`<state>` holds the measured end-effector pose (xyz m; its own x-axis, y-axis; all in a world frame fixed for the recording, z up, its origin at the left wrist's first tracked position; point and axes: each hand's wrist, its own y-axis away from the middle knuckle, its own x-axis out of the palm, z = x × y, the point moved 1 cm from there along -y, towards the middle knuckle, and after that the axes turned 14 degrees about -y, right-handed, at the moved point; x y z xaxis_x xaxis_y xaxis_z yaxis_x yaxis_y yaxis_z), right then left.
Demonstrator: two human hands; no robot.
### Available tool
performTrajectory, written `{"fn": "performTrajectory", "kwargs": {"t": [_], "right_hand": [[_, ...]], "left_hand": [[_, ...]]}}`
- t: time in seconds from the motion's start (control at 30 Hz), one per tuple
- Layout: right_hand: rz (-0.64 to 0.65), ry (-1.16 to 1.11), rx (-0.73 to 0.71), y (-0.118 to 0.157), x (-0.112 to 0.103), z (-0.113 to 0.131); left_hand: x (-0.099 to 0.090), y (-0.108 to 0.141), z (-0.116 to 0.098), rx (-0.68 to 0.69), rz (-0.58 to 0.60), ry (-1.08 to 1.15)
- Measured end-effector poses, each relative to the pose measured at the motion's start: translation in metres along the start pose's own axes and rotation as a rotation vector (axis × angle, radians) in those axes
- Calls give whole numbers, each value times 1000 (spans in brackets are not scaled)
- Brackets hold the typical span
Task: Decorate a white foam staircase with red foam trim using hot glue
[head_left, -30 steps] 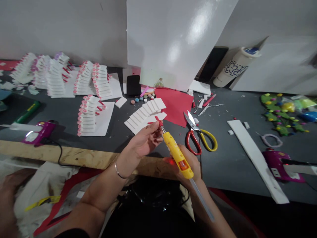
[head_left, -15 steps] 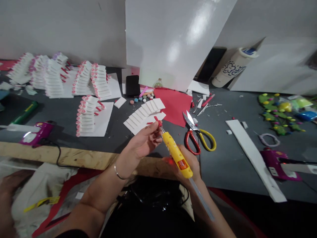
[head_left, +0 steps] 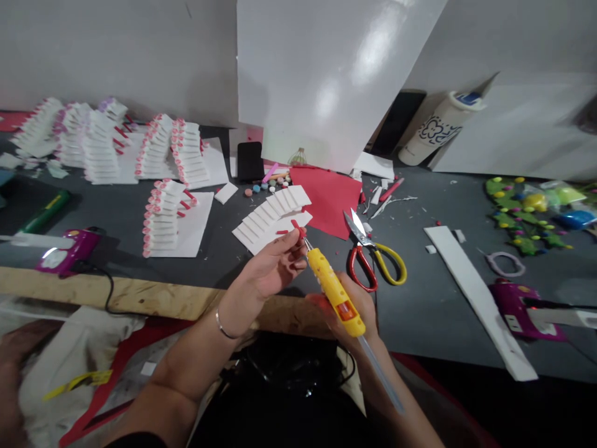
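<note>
My left hand (head_left: 278,264) pinches a small red strip (head_left: 301,233) between thumb and fingertips. A yellow hot glue gun (head_left: 333,289) is gripped in my right hand (head_left: 357,308). Its metal nozzle points up and left, close to the red strip; whether they touch I cannot tell. From the gun's back end a clear glue stick (head_left: 380,373) sticks out. Just beyond my left hand lies a white cut-out with a curved row of folded strips (head_left: 268,214), and small red pieces rest on it. Scissors (head_left: 361,242) with one red and one yellow handle lie open to the right.
Behind sits a red sheet (head_left: 326,196). Finished-looking white and pink pieces (head_left: 161,218) stand on the left. A long white strip (head_left: 480,302), purple power sockets (head_left: 525,308) and green decorations (head_left: 513,214) are on the right. A tumbler (head_left: 433,127) leans by the wall.
The nozzle has shifted very slightly down and right from the red strip. Both hands keep nearly the same place and hold.
</note>
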<state>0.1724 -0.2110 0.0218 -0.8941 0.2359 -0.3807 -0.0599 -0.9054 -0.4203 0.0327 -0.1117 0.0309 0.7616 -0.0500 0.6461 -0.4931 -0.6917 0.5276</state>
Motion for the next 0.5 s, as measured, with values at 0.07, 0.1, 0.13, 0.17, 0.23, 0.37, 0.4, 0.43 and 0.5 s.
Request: {"fn": "performTrajectory", "kwargs": {"t": [0.07,0.1,0.13,0.17,0.23,0.37,0.4,0.43,0.5], "right_hand": [[-3,9,-9,0,0,0],[-4,10,-13,0,0,0],[-5,10,-16,0,1,0],[-7,8,-17,0,1,0],[-13,0,-5,1,1,0],[-12,3,28,1,1,0],[-10,11,32,1,1,-1],[-8,21,34,1,1,-1],[-7,33,33,2,1,-2]], "left_hand": [[0,1,-1,-3,-7,-6],[1,1,-1,-7,-8,-7],[1,1,-1,-10,-9,-5],[1,1,-1,-13,-9,-2],[1,1,-1,-13,-3,5],[1,1,0,-12,15,19],[1,1,0,-12,18,24],[1,1,0,-13,20,29],[1,1,-1,-20,15,36]]}}
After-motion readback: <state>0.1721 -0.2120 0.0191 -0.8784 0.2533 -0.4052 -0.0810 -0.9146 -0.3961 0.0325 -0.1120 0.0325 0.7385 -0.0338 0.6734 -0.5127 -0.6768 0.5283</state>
